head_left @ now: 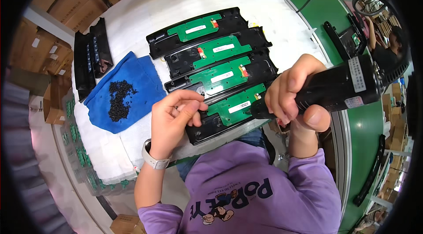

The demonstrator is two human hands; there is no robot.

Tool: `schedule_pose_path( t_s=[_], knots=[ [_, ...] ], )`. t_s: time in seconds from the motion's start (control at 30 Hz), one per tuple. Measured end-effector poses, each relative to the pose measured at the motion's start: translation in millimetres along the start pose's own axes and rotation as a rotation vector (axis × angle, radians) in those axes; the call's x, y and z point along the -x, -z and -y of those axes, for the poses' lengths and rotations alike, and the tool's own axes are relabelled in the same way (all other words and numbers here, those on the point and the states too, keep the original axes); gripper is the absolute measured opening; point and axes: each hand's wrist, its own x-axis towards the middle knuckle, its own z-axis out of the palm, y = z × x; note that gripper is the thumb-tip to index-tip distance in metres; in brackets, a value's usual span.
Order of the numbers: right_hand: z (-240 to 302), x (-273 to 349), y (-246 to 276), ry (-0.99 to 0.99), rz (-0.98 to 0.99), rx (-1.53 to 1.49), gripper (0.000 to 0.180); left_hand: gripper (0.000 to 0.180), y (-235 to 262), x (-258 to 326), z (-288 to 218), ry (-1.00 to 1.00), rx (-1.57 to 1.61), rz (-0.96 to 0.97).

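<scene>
My right hand [291, 88] is wrapped round a black electric screwdriver [337, 83], whose tapered front points left, over the nearest green circuit board [241, 106]. That board lies in a long black plastic housing [200, 133] by the table's near edge. Over the left part of the housings is my left hand [175, 115], fingers curled in toward the thumb; whatever they pinch, if anything, is too small to make out. Beyond, several more housings with green boards lie side by side, including the farthest housing [231, 17]. The screwdriver's tip is hidden.
A blue cloth [147, 74] holds a heap of small black screws [120, 102] on the white-covered table [132, 36]. Black panels [90, 53] lie at the far left. Right of the table runs a green surface [317, 27] with another black housing [341, 42]; a person [387, 49] sits beyond.
</scene>
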Motion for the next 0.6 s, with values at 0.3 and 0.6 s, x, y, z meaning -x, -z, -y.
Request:
schedule_pose_path(
  t_s=[0.3, 0.6],
  knots=[
    [2, 2, -4, -0.160, -0.026, 0.105, 0.032, 0.016, -8, -3, 3, -0.086, 0.249, -0.058],
    [4, -7, -16, -0.139, 0.295, 0.522, 0.026, 0.013, -15, -6, 8, -0.028, 0.306, -0.030]
  ],
)
